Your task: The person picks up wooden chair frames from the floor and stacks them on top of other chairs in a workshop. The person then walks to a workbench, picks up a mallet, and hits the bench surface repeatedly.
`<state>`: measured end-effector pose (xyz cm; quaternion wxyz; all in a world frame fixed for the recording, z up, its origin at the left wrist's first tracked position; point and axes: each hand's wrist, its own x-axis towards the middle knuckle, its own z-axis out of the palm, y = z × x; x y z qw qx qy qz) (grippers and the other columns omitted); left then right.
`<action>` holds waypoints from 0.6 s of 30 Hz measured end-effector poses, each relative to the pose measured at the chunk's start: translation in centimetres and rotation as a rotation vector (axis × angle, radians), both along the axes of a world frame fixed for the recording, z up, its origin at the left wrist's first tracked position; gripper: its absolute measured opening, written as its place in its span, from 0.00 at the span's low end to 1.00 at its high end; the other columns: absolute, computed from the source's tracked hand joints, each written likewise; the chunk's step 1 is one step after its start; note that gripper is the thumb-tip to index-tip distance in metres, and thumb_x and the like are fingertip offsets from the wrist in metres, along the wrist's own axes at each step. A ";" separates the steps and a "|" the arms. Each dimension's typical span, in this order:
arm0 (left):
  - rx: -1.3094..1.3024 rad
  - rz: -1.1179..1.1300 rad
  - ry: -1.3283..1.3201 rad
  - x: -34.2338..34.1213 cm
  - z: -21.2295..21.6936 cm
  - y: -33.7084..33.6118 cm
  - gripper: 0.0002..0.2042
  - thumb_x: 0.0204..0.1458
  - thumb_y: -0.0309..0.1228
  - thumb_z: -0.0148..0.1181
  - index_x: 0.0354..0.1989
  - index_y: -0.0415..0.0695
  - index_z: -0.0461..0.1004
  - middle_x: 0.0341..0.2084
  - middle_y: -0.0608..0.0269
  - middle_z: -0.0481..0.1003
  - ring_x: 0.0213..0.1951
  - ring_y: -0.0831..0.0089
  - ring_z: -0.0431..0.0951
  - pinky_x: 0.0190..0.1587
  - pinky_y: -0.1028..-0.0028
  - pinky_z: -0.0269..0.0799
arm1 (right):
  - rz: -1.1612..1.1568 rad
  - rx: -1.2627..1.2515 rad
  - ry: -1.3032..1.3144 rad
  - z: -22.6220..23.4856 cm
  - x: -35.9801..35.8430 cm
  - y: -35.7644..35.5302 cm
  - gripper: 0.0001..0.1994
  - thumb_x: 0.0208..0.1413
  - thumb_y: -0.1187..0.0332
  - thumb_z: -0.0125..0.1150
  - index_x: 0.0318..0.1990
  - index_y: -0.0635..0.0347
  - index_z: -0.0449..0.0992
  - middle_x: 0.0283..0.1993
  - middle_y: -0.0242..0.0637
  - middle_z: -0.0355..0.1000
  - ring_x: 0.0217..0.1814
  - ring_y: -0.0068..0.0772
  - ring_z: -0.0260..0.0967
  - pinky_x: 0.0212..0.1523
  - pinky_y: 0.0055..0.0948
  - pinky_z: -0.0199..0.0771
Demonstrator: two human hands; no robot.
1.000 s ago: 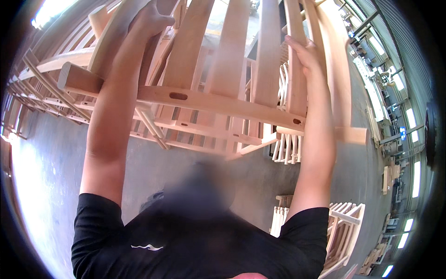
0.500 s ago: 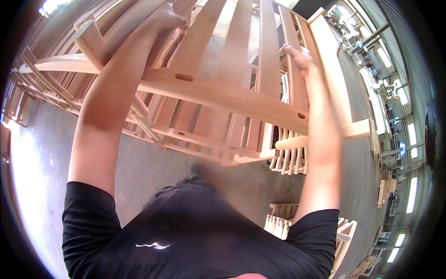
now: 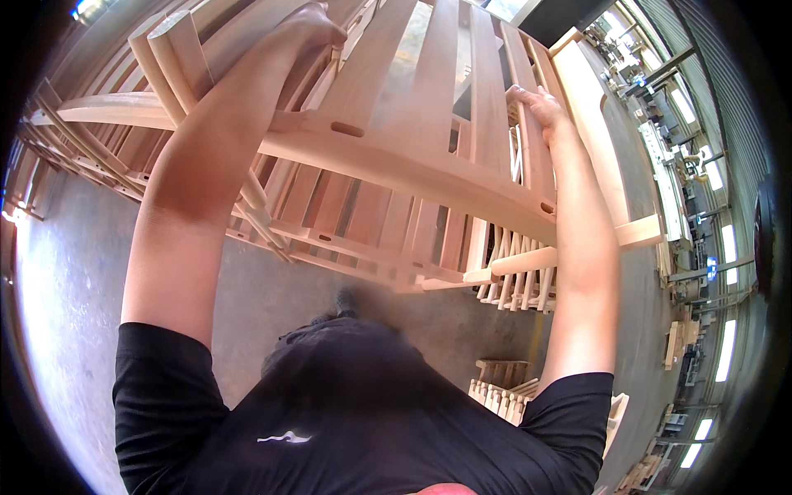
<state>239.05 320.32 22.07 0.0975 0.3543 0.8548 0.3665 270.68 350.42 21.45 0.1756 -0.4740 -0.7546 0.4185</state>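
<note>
A slatted pale-wood panel (image 3: 462,180) lies across in front of me, with an oval slot near each end of its near rail. My left hand (image 3: 318,31) is closed at the panel's left side, its fingers partly hidden by the wood. On the right, my right hand (image 3: 538,109) wraps round one of the long slats, with the thumb apart from the fingers. Below this panel shows another slatted wooden piece (image 3: 330,239) with similar slots. A blurred smear covers part of the middle of the view.
Curved wooden posts and frames (image 3: 177,62) crowd the left beside my forearm. A rounded wooden bar (image 3: 528,260) juts out under my right forearm. Bundled wooden spindles (image 3: 516,289) stand beyond it, and more wooden parts (image 3: 499,400) sit lower right on the grey floor (image 3: 247,313).
Both hands and the slatted panel have shifted slightly to the right in view. Each hand keeps its hold.
</note>
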 end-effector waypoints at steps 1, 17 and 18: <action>0.033 -0.020 -0.008 0.8 -0.1 -0.2 0.50 0.28 0.34 0.67 0.68 0.37 0.56 0.56 0.45 0.71 0.53 0.60 0.75 0.56 0.69 0.69 | -0.014 0.021 -0.029 -0.4 0.5 0.9 0.56 0.45 0.49 0.72 0.73 0.63 0.39 0.71 0.55 0.51 0.67 0.46 0.61 0.62 0.41 0.67; -0.183 0.049 0.186 -3.0 -2.6 2.9 0.52 0.32 0.42 0.68 0.71 0.41 0.51 0.63 0.45 0.63 0.64 0.57 0.64 0.65 0.67 0.60 | -0.549 1.634 0.666 4.6 17.2 -17.5 0.11 0.63 0.70 0.55 0.46 0.71 0.76 0.47 0.49 0.76 0.42 0.36 0.78 0.45 0.30 0.80; -0.232 0.019 0.106 -1.5 -1.7 3.1 0.53 0.32 0.43 0.68 0.71 0.42 0.50 0.65 0.46 0.61 0.66 0.57 0.62 0.66 0.67 0.58 | -0.646 1.699 0.619 2.0 20.5 -17.7 0.13 0.63 0.67 0.52 0.44 0.70 0.76 0.47 0.49 0.76 0.43 0.39 0.77 0.45 0.31 0.80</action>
